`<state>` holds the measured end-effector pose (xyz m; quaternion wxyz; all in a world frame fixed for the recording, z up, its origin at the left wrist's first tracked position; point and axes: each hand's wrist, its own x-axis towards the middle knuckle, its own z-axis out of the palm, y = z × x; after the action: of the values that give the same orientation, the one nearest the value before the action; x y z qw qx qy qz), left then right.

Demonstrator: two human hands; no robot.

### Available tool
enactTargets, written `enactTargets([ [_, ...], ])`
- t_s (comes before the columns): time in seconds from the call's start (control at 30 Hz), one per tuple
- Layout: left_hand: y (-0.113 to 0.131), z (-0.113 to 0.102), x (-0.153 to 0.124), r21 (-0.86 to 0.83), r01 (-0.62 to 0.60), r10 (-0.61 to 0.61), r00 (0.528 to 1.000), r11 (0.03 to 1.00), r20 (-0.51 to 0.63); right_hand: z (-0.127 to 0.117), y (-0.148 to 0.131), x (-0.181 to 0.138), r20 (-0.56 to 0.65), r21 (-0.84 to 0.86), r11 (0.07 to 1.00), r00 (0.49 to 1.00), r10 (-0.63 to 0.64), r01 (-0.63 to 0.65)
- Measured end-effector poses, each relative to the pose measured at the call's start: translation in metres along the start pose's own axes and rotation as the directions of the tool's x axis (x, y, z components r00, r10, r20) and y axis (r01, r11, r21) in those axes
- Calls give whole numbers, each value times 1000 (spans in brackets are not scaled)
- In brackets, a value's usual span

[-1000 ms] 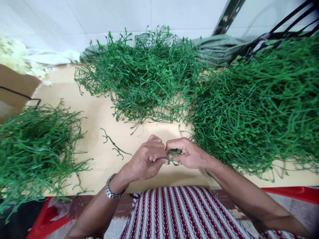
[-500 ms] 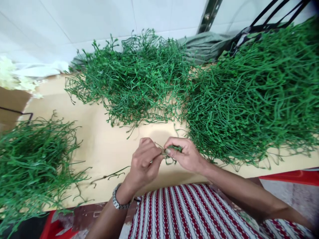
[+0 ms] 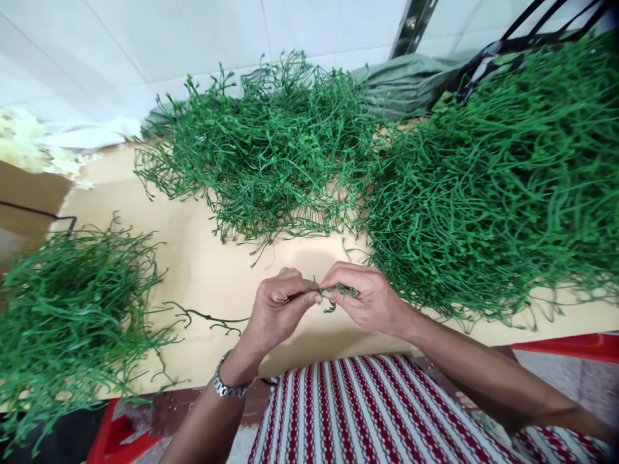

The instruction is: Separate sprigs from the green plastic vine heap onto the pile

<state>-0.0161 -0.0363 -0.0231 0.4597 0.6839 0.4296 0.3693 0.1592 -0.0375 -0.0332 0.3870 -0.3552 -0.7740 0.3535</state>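
Observation:
My left hand (image 3: 283,309) and my right hand (image 3: 370,299) meet fingertip to fingertip over the near part of the table. The left one pinches a thin green plastic-looking stem (image 3: 207,317), whose forked end sticks out leftward behind the hand. Between the right thumb and fingers is a short bunch of green sprigs (image 3: 345,291), with curled tips dangling below. Where the two grips meet, the fingers hide how the pieces join. Just beyond my right hand begins a large heap of green stems (image 3: 488,193).
Another pile of green stems (image 3: 271,142) lies along the back, and a third heap (image 3: 72,309) on the left overhangs the front edge of the tan tabletop (image 3: 188,258). Pale flowers (image 3: 29,142) and a brown box (image 3: 29,193) are far left. Grey-green cloth (image 3: 406,87) rests against the tiled wall.
My left hand has turned, its thumb now pointing flatter towards the right hand. The forked stem end behind it has swung up and further left. Both hands still pinch.

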Motion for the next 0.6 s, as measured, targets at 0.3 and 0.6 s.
enactTargets([
  [0.3,-3,11,-1,-354,330,-382,920,875,-87,-2,-3,2,2,-137,990,999,-47,47],
  [0.6,-8,25,-8,-447,259,-373,909,856,-186,2,-4,2,-56,-20,1000,998,7,-8],
])
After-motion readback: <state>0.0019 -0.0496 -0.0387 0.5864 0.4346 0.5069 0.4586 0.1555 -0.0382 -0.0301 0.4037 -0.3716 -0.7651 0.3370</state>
